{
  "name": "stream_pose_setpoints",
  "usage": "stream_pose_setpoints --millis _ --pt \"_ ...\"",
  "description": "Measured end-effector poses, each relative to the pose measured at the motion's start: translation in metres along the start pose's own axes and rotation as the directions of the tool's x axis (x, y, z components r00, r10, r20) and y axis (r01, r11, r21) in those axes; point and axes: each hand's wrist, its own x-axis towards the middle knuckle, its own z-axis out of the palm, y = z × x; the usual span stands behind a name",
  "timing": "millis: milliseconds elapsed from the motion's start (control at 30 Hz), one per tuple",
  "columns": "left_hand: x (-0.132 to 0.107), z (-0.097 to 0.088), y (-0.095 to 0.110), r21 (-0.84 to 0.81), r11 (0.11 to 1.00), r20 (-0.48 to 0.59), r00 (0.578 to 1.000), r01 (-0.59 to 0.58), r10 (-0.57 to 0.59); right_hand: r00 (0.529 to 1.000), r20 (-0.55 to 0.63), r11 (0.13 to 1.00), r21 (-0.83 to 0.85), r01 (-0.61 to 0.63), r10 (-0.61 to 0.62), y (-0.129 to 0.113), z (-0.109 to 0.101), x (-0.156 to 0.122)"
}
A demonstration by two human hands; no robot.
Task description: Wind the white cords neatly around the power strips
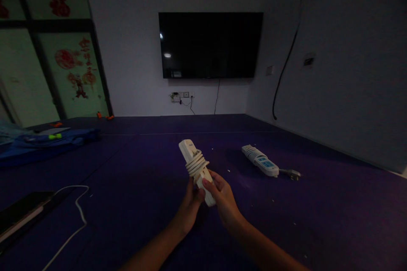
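Observation:
A white power strip (187, 149) with its pale cord wound in several turns around its middle is held up in front of me, tilted. Around its lower left side my left hand (190, 208) is closed, with the fingers partly hidden behind the strip. My right hand (224, 199) grips the near end from the right, thumb on top. On the floor to the right lies a second power strip (267, 166), with blue socket faces and a white cord wrapped round its far half. Its grey plug (294, 174) sticks out at the near end.
A dark flat device (27, 207) with a white cable (81, 211) lies at left on the purple floor (136, 220). Blue cloth (54, 146) is heaped beyond it. A television (211, 44) hangs on the far wall; a black cable (288, 57) dangles along the right wall.

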Motion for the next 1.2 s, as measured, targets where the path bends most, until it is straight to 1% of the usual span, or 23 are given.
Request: stream_pose_setpoints --millis 67,233,300,367,500,567,633,667,767,833,900,1000,1100,1200 --pt "-0.001 0.002 -0.001 0.004 1.0 -0.004 1.0 0.007 -0.007 0.999 -0.014 0.998 -0.047 0.04 -0.041 0.001 0.001 -0.001" --pt "0.001 -0.001 -0.007 -0.087 0.996 -0.028 1.0 0.004 -0.007 0.984 -0.046 0.969 -0.186 0.16 -0.171 -0.004 0.002 -0.004" --pt "0.004 -0.003 -0.006 -0.065 0.998 -0.081 0.997 0.013 -0.018 0.973 -0.069 0.945 -0.261 0.196 -0.221 -0.007 0.002 -0.005" --pt "0.007 -0.006 -0.003 -0.016 1.0 -0.162 0.987 0.012 -0.015 0.955 -0.096 0.913 -0.334 0.234 -0.28 -0.008 0.0 -0.005" --pt "0.013 -0.015 0.001 0.03 0.998 -0.296 0.954 -0.05 0.056 0.912 -0.126 0.825 -0.487 0.285 -0.39 -0.003 -0.008 -0.001" --pt "0.015 -0.021 0.001 0.124 0.988 -0.391 0.911 -0.088 0.131 0.899 -0.117 0.759 -0.588 0.28 -0.423 0.001 -0.012 0.001" --pt "0.017 -0.028 0.0 0.288 0.951 -0.485 0.838 -0.117 0.25 0.892 -0.09 0.676 -0.687 0.266 -0.442 0.004 -0.015 0.002" --pt "0.019 -0.033 0.0 0.377 0.917 -0.511 0.796 -0.131 0.324 0.893 -0.073 0.634 -0.73 0.256 -0.445 0.005 -0.016 0.003" --pt "0.024 -0.046 0.002 0.599 0.788 -0.512 0.688 -0.144 0.515 0.909 -0.028 0.525 -0.824 0.215 -0.416 0.005 -0.017 0.003" --pt "0.027 -0.055 0.004 0.683 0.718 -0.497 0.635 -0.134 0.591 0.926 0.002 0.468 -0.862 0.193 -0.378 0.004 -0.017 0.004" --pt "0.03 -0.062 0.007 0.727 0.674 -0.479 0.605 -0.132 0.636 0.936 0.053 0.41 -0.889 0.202 -0.347 0.004 -0.018 0.005" --pt "0.035 -0.072 0.009 0.748 0.651 -0.47 0.587 -0.132 0.659 0.93 0.176 0.313 -0.908 0.28 -0.322 0.004 -0.021 0.007" --pt "0.041 -0.085 0.005 0.721 0.687 -0.519 0.585 -0.094 0.624 0.891 0.325 0.214 -0.891 0.401 -0.318 0.006 -0.024 0.008" --pt "0.05 -0.104 -0.004 0.675 0.737 -0.601 0.584 0.006 0.546 0.838 0.433 0.124 -0.861 0.494 -0.331 0.006 -0.026 0.008"
